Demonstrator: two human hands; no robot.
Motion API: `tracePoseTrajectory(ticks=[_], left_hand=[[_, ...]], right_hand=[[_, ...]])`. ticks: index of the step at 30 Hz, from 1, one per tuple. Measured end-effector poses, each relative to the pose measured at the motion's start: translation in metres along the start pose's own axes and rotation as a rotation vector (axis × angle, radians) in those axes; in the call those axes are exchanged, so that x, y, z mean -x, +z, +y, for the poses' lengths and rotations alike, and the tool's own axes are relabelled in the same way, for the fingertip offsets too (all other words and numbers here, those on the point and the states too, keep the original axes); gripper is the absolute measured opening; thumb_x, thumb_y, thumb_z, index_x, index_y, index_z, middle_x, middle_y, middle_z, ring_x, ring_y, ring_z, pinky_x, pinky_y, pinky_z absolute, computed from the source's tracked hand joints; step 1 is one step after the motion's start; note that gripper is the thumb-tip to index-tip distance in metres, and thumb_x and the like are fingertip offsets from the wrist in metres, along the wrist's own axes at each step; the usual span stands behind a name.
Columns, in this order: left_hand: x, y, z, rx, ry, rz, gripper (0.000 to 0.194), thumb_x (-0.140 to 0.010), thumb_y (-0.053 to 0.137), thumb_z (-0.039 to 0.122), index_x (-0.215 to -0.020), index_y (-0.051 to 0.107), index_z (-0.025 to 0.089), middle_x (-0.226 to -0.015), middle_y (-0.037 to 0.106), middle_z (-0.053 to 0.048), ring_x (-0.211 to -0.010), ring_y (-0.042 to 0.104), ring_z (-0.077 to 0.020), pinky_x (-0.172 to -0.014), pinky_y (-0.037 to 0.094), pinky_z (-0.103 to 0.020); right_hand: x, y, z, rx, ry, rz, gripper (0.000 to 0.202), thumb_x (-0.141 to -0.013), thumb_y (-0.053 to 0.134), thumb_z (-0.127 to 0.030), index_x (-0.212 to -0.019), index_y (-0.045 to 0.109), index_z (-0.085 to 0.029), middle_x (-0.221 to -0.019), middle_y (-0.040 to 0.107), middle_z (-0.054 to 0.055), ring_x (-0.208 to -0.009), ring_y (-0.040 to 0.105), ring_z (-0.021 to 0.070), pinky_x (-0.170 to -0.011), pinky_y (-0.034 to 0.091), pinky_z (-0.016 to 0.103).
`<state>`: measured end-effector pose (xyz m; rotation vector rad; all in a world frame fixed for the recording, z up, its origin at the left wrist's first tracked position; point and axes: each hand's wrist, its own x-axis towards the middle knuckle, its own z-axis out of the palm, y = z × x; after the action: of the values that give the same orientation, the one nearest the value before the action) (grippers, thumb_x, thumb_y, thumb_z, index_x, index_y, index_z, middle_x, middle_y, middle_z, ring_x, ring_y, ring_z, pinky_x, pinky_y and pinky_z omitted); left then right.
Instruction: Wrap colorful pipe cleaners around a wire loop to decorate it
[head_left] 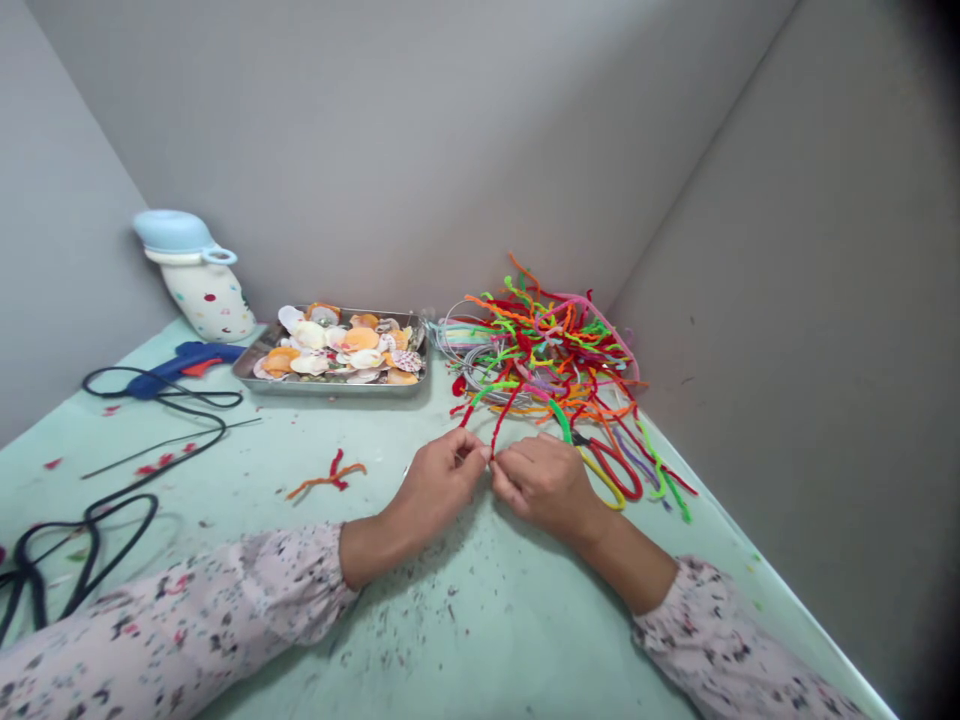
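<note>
My left hand (442, 482) and my right hand (546, 484) meet near the middle of the table, fingertips almost touching. Both are closed around the lower end of a red fuzzy stem (505, 418), which rises from between them. Another strip, red and green (480, 397), shows just above my left fingers. Behind my right hand a green and pink piece (559, 415) curves up. Just right of that hand lie red-handled scissors (619, 468) and a yellow stem (606, 482). A small orange and red twisted piece (328, 480) rests left of my left hand.
Behind my hands are a metal tray (337, 388) of shells and a heap of colourful fuzzy stems (555, 340) with wire coils. At left stand a bottle (206, 290), a blue glue gun (169, 370) and its looping black cable (97, 510). Walls enclose the table (480, 640).
</note>
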<state>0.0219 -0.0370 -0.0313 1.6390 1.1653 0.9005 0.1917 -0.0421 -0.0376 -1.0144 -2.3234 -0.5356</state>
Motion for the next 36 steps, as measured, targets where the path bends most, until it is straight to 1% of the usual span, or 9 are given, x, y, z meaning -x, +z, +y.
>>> tracePoseTrajectory(ticks=[2, 4, 8, 12, 15, 20, 27, 33, 36], left_hand=[[0.0031, -0.0005, 0.0019, -0.011, 0.059, 0.014, 0.02, -0.085, 0.045, 0.029, -0.098, 0.057, 0.018, -0.069, 0.057, 0.003, -0.052, 0.048, -0.009, -0.051, 0.036, -0.021], [0.0052, -0.0013, 0.0031, -0.066, 0.159, 0.042, 0.023, -0.086, 0.047, 0.024, -0.107, 0.056, 0.021, -0.08, 0.06, 0.001, -0.06, 0.052, -0.0097, -0.057, 0.04, -0.021], [0.0059, -0.0027, 0.0024, -0.18, 0.357, 0.059, 0.023, -0.085, 0.048, 0.015, -0.1, 0.064, 0.02, -0.093, 0.062, -0.003, -0.084, 0.056, -0.0127, -0.076, 0.043, -0.024], [0.0045, -0.0036, -0.0009, -0.23, 0.432, 0.061, 0.023, -0.086, 0.048, 0.012, -0.1, 0.066, 0.019, -0.091, 0.062, -0.004, -0.084, 0.057, -0.0125, -0.078, 0.044, -0.024], [0.0037, -0.0045, -0.0018, -0.263, 0.454, 0.069, 0.023, -0.087, 0.048, 0.014, -0.1, 0.065, 0.019, -0.09, 0.062, -0.004, -0.083, 0.057, -0.0123, -0.076, 0.044, -0.024], [0.0036, -0.0053, 0.0008, -0.324, 0.437, 0.057, 0.022, -0.089, 0.045, 0.017, -0.099, 0.064, 0.019, -0.092, 0.062, -0.004, -0.085, 0.058, -0.0133, -0.078, 0.044, -0.025], [0.0051, -0.0044, 0.0041, -0.405, 0.358, 0.032, 0.023, -0.091, 0.04, 0.02, -0.097, 0.061, 0.019, -0.093, 0.06, -0.004, -0.084, 0.057, -0.0147, -0.077, 0.045, -0.026], [0.0061, -0.0052, 0.0045, -0.42, 0.421, 0.038, 0.023, -0.092, 0.038, 0.022, -0.099, 0.06, 0.018, -0.095, 0.06, -0.005, -0.086, 0.057, -0.0142, -0.077, 0.044, -0.025], [0.0062, -0.0063, 0.0043, -0.46, 0.426, 0.033, 0.023, -0.093, 0.037, 0.022, -0.098, 0.059, 0.019, -0.094, 0.059, -0.004, -0.084, 0.057, -0.014, -0.076, 0.044, -0.025]], right_hand=[[0.0, 0.0004, 0.0028, -0.016, 0.038, 0.015, 0.025, -0.084, 0.051, -0.02, -0.058, 0.05, -0.018, -0.054, 0.053, -0.001, -0.055, 0.045, 0.0112, -0.061, 0.028, 0.029], [0.0, 0.0006, 0.0045, -0.031, 0.059, 0.033, 0.026, -0.084, 0.051, -0.02, -0.058, 0.05, -0.018, -0.054, 0.053, -0.001, -0.054, 0.046, 0.0111, -0.061, 0.029, 0.028], [-0.0001, 0.0, 0.0044, -0.055, 0.059, 0.055, 0.024, -0.083, 0.051, -0.02, -0.059, 0.052, -0.018, -0.054, 0.052, -0.001, -0.055, 0.046, 0.0111, -0.061, 0.029, 0.028], [-0.0003, -0.0017, 0.0027, -0.057, 0.045, 0.058, 0.024, -0.083, 0.051, -0.019, -0.059, 0.053, -0.017, -0.053, 0.052, -0.001, -0.055, 0.045, 0.0113, -0.06, 0.029, 0.028], [-0.0006, -0.0031, 0.0023, -0.045, 0.035, 0.058, 0.025, -0.084, 0.05, -0.019, -0.059, 0.053, -0.018, -0.053, 0.051, -0.001, -0.055, 0.045, 0.0116, -0.06, 0.029, 0.028], [-0.0005, -0.0047, 0.0026, -0.007, -0.001, 0.057, 0.025, -0.084, 0.051, -0.02, -0.06, 0.053, -0.018, -0.054, 0.05, -0.001, -0.055, 0.044, 0.0117, -0.06, 0.028, 0.029], [0.0002, -0.0049, 0.0033, 0.039, -0.036, 0.051, 0.023, -0.084, 0.052, -0.021, -0.061, 0.052, -0.018, -0.054, 0.05, -0.001, -0.056, 0.043, 0.0126, -0.06, 0.028, 0.03], [0.0005, -0.0058, 0.0047, 0.061, -0.037, 0.058, 0.024, -0.084, 0.051, -0.021, -0.061, 0.053, -0.018, -0.055, 0.05, 0.0, -0.057, 0.043, 0.0129, -0.061, 0.028, 0.03], [0.0003, -0.0062, 0.0051, 0.063, -0.043, 0.066, 0.024, -0.084, 0.051, -0.021, -0.061, 0.053, -0.019, -0.054, 0.049, -0.001, -0.057, 0.042, 0.0131, -0.06, 0.028, 0.03]])
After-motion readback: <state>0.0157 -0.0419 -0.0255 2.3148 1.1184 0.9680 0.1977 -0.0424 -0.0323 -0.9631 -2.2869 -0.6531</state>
